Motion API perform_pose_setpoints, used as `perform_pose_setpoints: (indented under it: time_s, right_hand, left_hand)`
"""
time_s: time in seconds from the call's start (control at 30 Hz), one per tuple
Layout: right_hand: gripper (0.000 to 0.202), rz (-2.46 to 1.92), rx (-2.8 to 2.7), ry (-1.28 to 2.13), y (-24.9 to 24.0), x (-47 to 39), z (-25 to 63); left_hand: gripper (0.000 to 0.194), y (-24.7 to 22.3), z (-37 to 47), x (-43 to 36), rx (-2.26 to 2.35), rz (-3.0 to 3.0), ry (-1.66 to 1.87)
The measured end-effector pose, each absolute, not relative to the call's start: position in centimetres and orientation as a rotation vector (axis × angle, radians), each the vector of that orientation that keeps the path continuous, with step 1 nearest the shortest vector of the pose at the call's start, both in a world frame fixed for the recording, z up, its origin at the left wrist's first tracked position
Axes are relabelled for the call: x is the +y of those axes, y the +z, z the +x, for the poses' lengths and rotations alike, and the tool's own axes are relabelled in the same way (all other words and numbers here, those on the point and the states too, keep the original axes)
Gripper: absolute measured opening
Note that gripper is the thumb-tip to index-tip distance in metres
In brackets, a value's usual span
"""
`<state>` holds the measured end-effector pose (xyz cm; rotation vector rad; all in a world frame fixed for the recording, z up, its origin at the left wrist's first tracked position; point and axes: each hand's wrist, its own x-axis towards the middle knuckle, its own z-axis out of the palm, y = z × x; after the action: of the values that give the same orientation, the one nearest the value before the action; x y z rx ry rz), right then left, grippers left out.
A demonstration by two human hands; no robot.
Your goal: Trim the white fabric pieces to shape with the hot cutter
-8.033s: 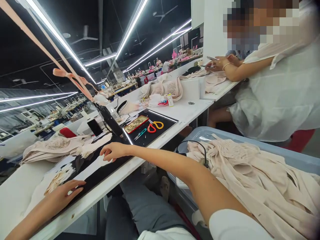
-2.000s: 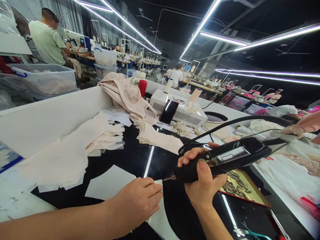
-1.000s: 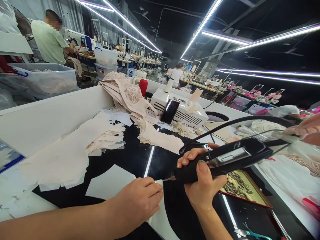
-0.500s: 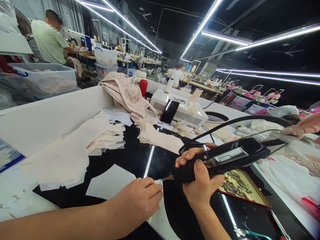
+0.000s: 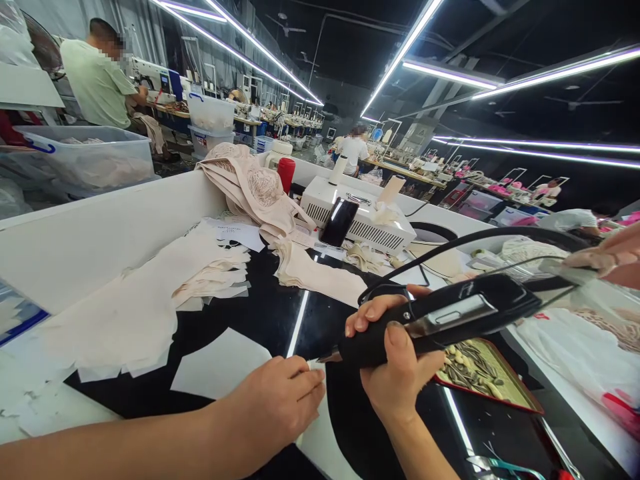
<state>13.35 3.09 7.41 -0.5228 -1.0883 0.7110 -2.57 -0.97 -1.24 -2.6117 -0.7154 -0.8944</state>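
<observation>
My right hand (image 5: 395, 363) grips a black corded hand tool (image 5: 450, 319), its metal tip pointing left and down at the edge of a pale fabric strip (image 5: 320, 433). My left hand (image 5: 275, 407) presses that strip flat on the black glossy mat (image 5: 280, 313), fingers curled just beside the tool's tip. A flat pale fabric piece (image 5: 220, 363) lies on the mat left of my left hand.
Stacked pale fabric pieces (image 5: 145, 300) lie at left, folded lace garments (image 5: 250, 187) behind. A white machine (image 5: 360, 220) with a dark phone (image 5: 337, 223) leaning on it stands at the back. A red-rimmed tray (image 5: 483, 377) of small parts sits right. Another person's hand (image 5: 610, 257) is at right.
The tool and my right hand have slid slightly left, bringing the tip closer to my left hand's fingers. Eight seconds ago both hands lay bare on fabric and the view faced another way.
</observation>
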Motion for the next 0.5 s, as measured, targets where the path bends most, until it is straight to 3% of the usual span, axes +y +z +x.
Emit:
perform_pose_setpoints:
  time_s: [0.5]
  right_hand:
    - [0.039, -0.508, -1.084, 0.721, 7.04, 3.34, 13.19]
  left_hand:
    - [0.015, -1.53, -2.47, -0.78, -0.750, -2.607, -0.863]
